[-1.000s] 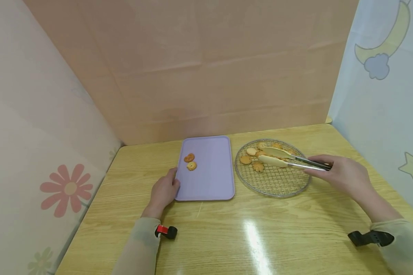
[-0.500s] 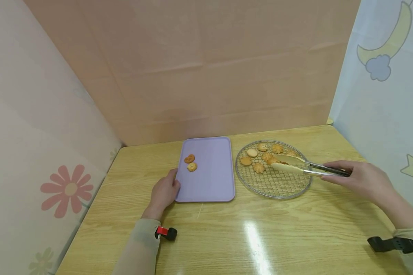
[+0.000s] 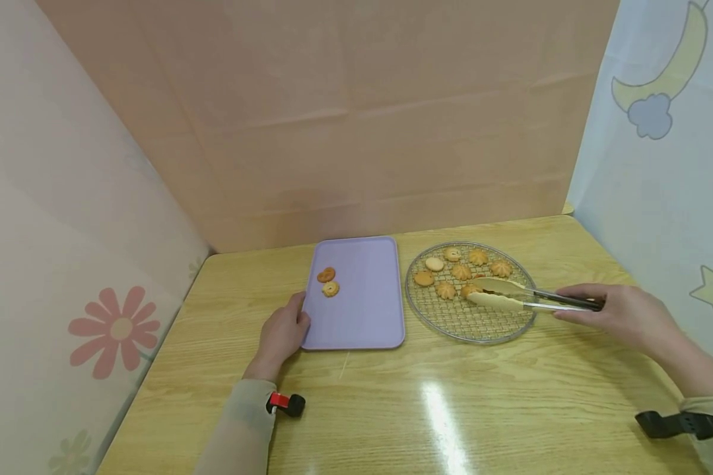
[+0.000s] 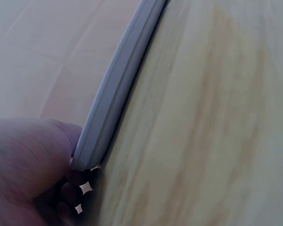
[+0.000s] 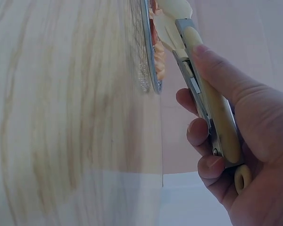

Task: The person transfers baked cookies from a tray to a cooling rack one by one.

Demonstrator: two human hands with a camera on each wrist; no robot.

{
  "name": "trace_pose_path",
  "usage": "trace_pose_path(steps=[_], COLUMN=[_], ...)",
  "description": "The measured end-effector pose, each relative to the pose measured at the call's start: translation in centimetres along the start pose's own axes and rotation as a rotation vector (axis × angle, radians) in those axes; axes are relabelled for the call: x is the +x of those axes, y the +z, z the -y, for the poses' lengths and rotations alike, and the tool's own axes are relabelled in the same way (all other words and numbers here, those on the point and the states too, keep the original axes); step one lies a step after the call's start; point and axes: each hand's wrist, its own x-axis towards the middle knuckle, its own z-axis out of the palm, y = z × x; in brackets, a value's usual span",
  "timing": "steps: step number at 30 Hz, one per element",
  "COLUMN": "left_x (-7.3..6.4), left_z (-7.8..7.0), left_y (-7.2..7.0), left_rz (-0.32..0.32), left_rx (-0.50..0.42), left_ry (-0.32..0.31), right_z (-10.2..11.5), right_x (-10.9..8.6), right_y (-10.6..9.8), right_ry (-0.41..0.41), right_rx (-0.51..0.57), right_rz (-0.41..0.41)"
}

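Observation:
My left hand [image 3: 282, 332] pinches the left edge of a lilac tray [image 3: 368, 310], thumb on the rim; the left wrist view shows the tray's side [image 4: 115, 80] and fingers at its underside. Two cookies lie on the tray: a pretzel-shaped one [image 3: 326, 274] and a ring-shaped one [image 3: 330, 289]. My right hand [image 3: 626, 315] grips metal tongs [image 3: 546, 300] with cream tips, reaching over the round wire rack [image 3: 472, 324]. The tips are apart, low over the rack near a golden cookie [image 3: 469, 290], which they partly hide. Whether they touch it I cannot tell.
Several other cookies sit on the rack, among them a pale round one [image 3: 434, 264] and a flower-shaped one [image 3: 501, 268]. Everything stands on a wooden table [image 3: 356, 409], with a fabric backdrop [image 3: 344, 119] behind and patterned side walls.
The right hand and tongs have drawn back to the right and lower, uncovering cookies at the rack's middle and right. The left hand and tray stay in place.

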Motion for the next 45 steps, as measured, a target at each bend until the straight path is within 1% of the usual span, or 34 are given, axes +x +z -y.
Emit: trace_pose_path(steps=[6, 16, 25, 31, 35, 39, 45], left_x=[0.4, 0.9, 1.4, 1.7, 1.7, 1.8, 1.9], left_z=[0.2, 0.4, 0.7, 0.7, 0.8, 0.8, 0.8], left_y=[0.0, -0.1, -0.2, -0.2, -0.3, -0.3, -0.2], left_rz=[-0.003, 0.003, 0.008, 0.016, 0.016, 0.013, 0.014], left_rx=[0.005, -0.003, -0.001, -0.002, 0.003, 0.008, 0.003], left_ry=[0.014, 0.023, 0.036, 0.036, 0.038, 0.041, 0.043], right_z=[0.4, 1.1, 1.4, 2.1, 3.2, 5.0, 7.9], right_x=[-0.1, -0.5, -0.9, -0.9, -0.3, 0.7, 2.4], right_y=[0.2, 0.3, 0.5, 0.5, 0.7, 1.1, 2.0], right_ry=[0.022, 0.04, 0.055, 0.058, 0.038, 0.009, -0.009], right_rx=[0.001, -0.007, -0.002, 0.01, 0.03, 0.033, 0.026], right_rz=[0.024, 0.027, 0.006, -0.015, -0.058, -0.105, -0.096])
